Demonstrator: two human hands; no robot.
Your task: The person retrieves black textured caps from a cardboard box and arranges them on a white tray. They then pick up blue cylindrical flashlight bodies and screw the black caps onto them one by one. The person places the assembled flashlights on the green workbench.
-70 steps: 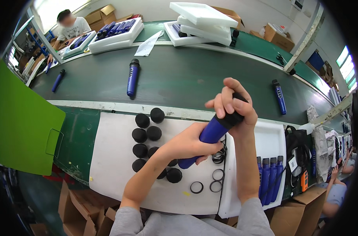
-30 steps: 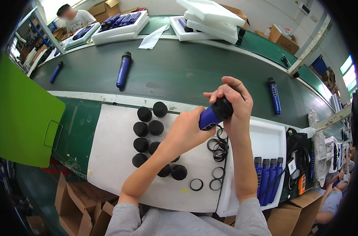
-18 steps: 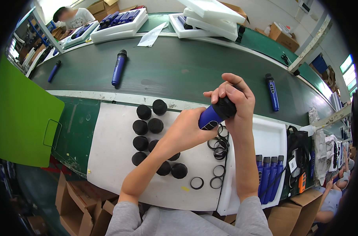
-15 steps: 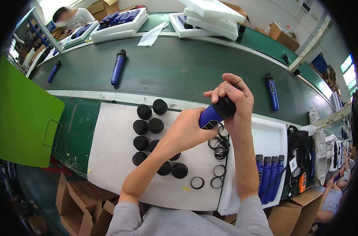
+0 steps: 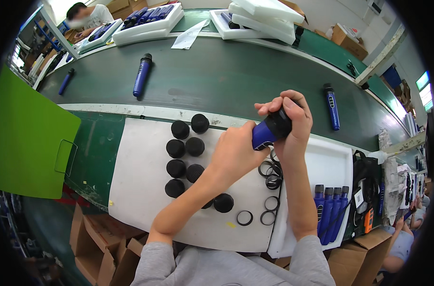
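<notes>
Above the right part of a pale work sheet (image 5: 135, 190), a blue handheld microphone (image 5: 261, 136) is tilted, its black head up and to the right. My left hand (image 5: 233, 151) is wrapped round the blue body. My right hand (image 5: 297, 117) closes over the black head, its fingers curled across the top. My palm and fingers hide part of the head. Left of my left forearm, several round black caps (image 5: 175, 148) stand in rough rows, some partly behind the arm. Thin black rings (image 5: 244, 218) lie loose and in a small heap near my right forearm.
A white foam tray (image 5: 293, 229) on the right holds several blue microphones (image 5: 330, 209). Beyond the sheet runs a green belt (image 5: 217, 71) carrying spaced-out microphones (image 5: 141, 76). Foam trays (image 5: 147, 28) stand behind it. A green panel (image 5: 31, 138) is at left; a co-worker (image 5: 95, 19) sits far left.
Both hands keep their hold on the microphone, with the right fingers slightly shifted on its head. The view has turned a little. Microphones on the belt have slid slightly left against the trays behind.
</notes>
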